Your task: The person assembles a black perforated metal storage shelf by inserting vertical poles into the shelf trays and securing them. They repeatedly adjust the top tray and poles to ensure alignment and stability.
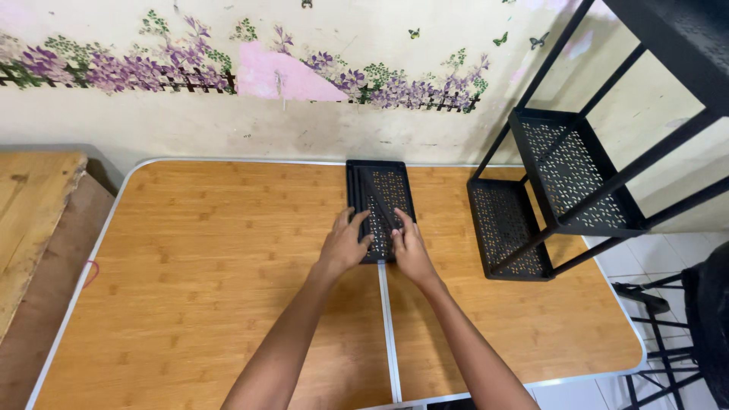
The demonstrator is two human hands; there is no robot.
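Both hands are down on the black perforated tray (382,191), which lies flat on the wooden table (213,258) near the far edge, right over the table's centre seam. The left hand (345,244) rests on the tray's near left part, fingers spread and lying flat, not curled around anything. The right hand (411,249) sits on the near right corner, fingers stretched forward and pressed against the tray's surface (whether the thumb hooks under the rim, I cannot tell). A thin black rod (377,199) lies slanted across the tray between the two hands. Off to the right, a black metal shelf rack (566,178) lies tipped on the table, well apart from the tray.
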